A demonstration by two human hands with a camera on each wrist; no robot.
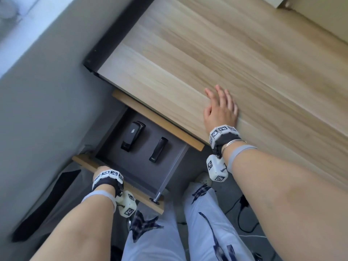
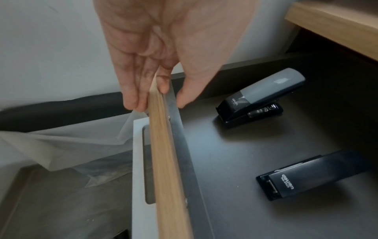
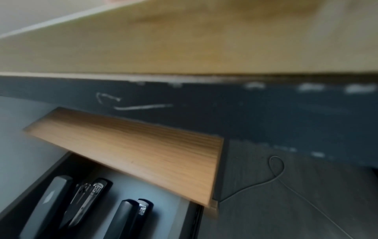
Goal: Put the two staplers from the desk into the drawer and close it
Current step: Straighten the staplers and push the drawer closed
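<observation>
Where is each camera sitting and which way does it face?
Head: on the head, looking down at the desk, open drawer, both hands and legs.
Left wrist: along the left hand pinching the drawer front.
Right wrist: under the desk edge, towards the drawer; no hand clearly visible.
Shared: all show the two staplers.

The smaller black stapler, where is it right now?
In the head view the smaller black stapler lies on the floor of the open drawer, right of the bigger stapler and apart from it.
</observation>
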